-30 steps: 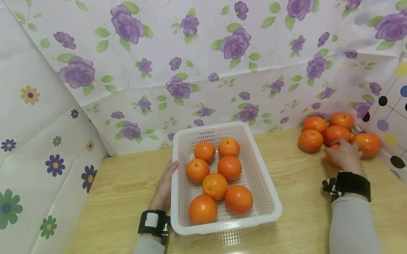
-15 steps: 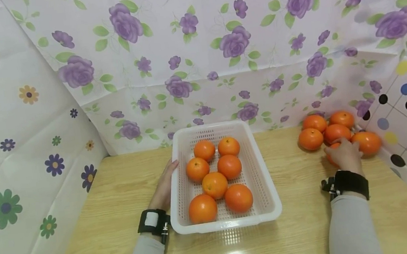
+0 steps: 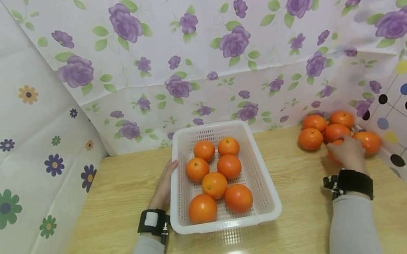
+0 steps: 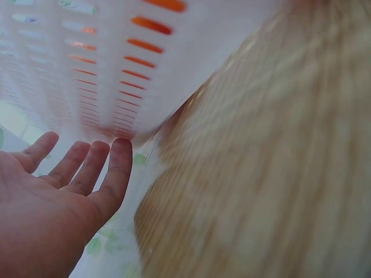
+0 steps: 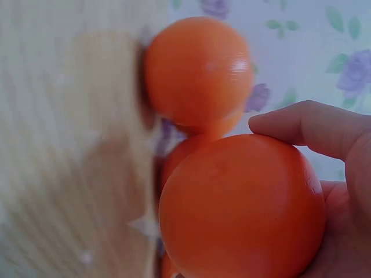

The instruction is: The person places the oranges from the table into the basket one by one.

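Observation:
My right hand (image 3: 351,154) grips an orange (image 5: 240,208), thumb over one side and palm behind it. In the head view only a sliver of this orange shows, at the front of a group of oranges on the right. Another orange (image 5: 200,72) stands beyond it in the right wrist view. My left hand (image 3: 163,188) lies along the left side of a white plastic basket (image 3: 267,178). In the left wrist view its fingers (image 4: 120,159) are extended, with the tips at the slotted basket wall (image 4: 104,75). Several oranges (image 3: 214,186) sit inside the basket.
The wooden table (image 3: 124,216) extends to both sides of the basket. A floral sheet (image 3: 201,62) hangs behind the table, and patterned sheets border it left and right. Among the loose oranges, one (image 3: 369,142) lies near the right-hand sheet.
My right hand has shifted slightly to the right and up in the head view, and the orange in it has moved along. The left hand and the basket stay in place.

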Demonstrator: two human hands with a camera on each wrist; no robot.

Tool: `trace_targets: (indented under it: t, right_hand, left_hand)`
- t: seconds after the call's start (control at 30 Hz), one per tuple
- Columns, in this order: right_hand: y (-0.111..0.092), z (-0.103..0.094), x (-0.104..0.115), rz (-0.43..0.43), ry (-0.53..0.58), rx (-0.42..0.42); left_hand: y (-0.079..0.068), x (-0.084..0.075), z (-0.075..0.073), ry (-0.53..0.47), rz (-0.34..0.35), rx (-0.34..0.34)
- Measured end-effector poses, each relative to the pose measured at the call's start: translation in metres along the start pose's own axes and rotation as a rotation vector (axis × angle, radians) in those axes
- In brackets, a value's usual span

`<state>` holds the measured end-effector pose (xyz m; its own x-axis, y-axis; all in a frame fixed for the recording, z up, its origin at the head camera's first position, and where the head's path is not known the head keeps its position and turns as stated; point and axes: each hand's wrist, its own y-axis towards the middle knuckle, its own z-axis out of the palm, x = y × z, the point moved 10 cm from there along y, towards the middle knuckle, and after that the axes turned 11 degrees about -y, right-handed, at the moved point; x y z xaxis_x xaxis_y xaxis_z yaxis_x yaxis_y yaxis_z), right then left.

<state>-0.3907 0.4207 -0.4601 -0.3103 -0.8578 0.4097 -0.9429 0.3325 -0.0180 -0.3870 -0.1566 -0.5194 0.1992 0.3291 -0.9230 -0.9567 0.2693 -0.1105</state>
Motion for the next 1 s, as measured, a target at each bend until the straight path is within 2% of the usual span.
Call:
trace_targets:
  t: [0.17,0.3,0.43,1.0]
  right_hand:
    - [-0.004,-0.016,0.009,-0.008,0.055,-0.011]
    - [-0.011,-0.032,0.025,-0.046,0.106,-0.068]
    - [-0.018,-0.041,0.041,-0.083,0.104,-0.106]
    - [-0.033,-0.053,0.079,-0.194,0.149,-0.111]
  left_hand:
    - [0.001,0.0,0.0,-0.004,0.002,0.01]
    - [0.0,0.001,0.001,-0.007,-0.009,0.013]
    - [0.0,0.001,0.001,-0.011,-0.015,0.011]
    - [-0.001,0.002,0.001,-0.021,-0.026,0.002]
